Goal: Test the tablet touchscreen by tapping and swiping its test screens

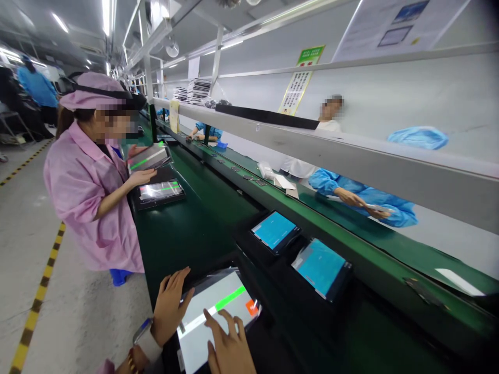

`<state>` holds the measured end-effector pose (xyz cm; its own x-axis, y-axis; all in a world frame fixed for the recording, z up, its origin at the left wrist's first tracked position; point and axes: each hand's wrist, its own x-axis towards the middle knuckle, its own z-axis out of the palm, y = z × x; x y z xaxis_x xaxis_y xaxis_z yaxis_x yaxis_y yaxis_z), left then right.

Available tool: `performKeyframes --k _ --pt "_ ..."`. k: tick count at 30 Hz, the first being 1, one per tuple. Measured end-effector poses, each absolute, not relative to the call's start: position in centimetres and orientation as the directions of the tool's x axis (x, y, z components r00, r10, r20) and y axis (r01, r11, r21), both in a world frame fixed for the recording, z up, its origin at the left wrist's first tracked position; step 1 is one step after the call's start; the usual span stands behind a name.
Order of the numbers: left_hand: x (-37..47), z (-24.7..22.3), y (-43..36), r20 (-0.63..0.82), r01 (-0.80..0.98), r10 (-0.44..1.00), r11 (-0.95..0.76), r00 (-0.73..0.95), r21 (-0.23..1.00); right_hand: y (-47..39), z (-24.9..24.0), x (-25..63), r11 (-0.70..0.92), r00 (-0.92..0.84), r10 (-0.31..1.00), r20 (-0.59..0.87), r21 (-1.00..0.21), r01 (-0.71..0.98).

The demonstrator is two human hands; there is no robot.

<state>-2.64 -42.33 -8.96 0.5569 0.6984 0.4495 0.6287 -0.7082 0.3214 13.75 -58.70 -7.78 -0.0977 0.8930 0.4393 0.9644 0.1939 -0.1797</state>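
A tablet with a lit white screen, a green bar and an orange square lies at the near edge of the green conveyor bench. My left hand rests flat on the tablet's left edge, fingers spread, a watch on the wrist. My right hand lies on the screen's lower part with fingers extended, a fingertip touching near the white-green bar. Neither hand grips anything.
Two tablets with blue screens sit further along the green bench. A person in a pink coat stands left, holding a tablet above another one. Across a grey shelf rail, people in blue sleeves work.
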Motion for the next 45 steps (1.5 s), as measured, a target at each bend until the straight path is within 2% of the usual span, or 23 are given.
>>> performKeyframes --k 2,5,7,13,15,19,21,24,26,30,32,36,37,40,42,45 --pt "-2.7 -8.9 -42.3 0.447 0.632 0.699 -0.708 0.559 0.315 -58.7 -7.5 14.4 0.184 -0.098 0.894 0.437 -0.159 0.970" --pt "-2.7 -8.9 -42.2 0.454 0.631 0.687 -0.717 0.568 0.295 -58.8 -7.1 15.7 0.041 0.025 0.880 0.475 -0.128 0.991" --pt "-2.7 -9.1 -42.1 0.469 0.626 0.673 -0.728 0.572 0.280 -58.8 -7.2 15.8 0.013 0.053 0.873 0.485 -0.132 0.991" --pt "-2.7 -9.3 -42.1 0.485 0.624 0.665 -0.732 0.568 0.273 -58.6 -8.3 14.0 0.249 -0.123 0.906 0.406 -0.275 0.928" --pt "-2.7 -9.2 -42.1 0.489 0.626 0.663 -0.732 0.566 0.268 -58.7 -8.2 14.3 0.174 -0.031 0.905 0.425 -0.303 0.937" --pt "-2.7 -9.2 -42.2 0.495 0.628 0.656 -0.736 0.570 0.252 -58.9 -7.8 15.1 0.027 0.089 0.882 0.462 -0.239 0.971" --pt "-2.7 -9.2 -42.2 0.494 0.626 0.657 -0.737 0.570 0.256 -58.9 -7.8 14.8 0.044 0.086 0.896 0.435 -0.282 0.959" --pt "-2.6 -9.1 -42.2 0.514 0.622 0.648 -0.741 0.562 0.254 -58.8 -7.9 14.1 0.187 -0.039 0.925 0.377 -0.366 0.912" --pt "-2.6 -9.0 -42.3 0.518 0.622 0.645 -0.742 0.561 0.250 -58.8 -7.9 14.2 0.217 -0.072 0.924 0.376 -0.359 0.907" --pt "-2.5 -8.7 -42.3 0.539 0.623 0.627 -0.750 0.562 0.222 -58.9 -7.5 15.2 0.033 0.101 0.893 0.439 -0.288 0.957" --pt "-2.5 -8.7 -42.2 0.556 0.621 0.613 -0.756 0.562 0.206 -58.8 -7.4 14.9 0.078 0.060 0.901 0.431 -0.296 0.952" --pt "-2.6 -8.7 -42.2 0.527 0.616 0.637 -0.748 0.562 0.247 -58.4 -7.2 13.8 0.295 -0.137 0.896 0.423 -0.335 0.895" --pt "-2.6 -8.7 -42.2 0.517 0.616 0.646 -0.744 0.562 0.260 -58.4 -7.1 13.9 0.286 -0.125 0.892 0.434 -0.330 0.900" --pt "-2.6 -8.7 -42.3 0.504 0.619 0.658 -0.736 0.560 0.275 -58.4 -6.8 14.6 0.092 0.072 0.870 0.488 -0.303 0.949" --pt "-2.5 -8.7 -42.3 0.501 0.621 0.660 -0.734 0.559 0.274 -58.5 -6.7 14.9 0.046 0.106 0.854 0.509 -0.276 0.960" --pt "-2.5 -8.7 -42.2 0.500 0.626 0.663 -0.731 0.557 0.271 -58.4 -6.5 14.5 0.247 -0.086 0.874 0.479 -0.285 0.926"
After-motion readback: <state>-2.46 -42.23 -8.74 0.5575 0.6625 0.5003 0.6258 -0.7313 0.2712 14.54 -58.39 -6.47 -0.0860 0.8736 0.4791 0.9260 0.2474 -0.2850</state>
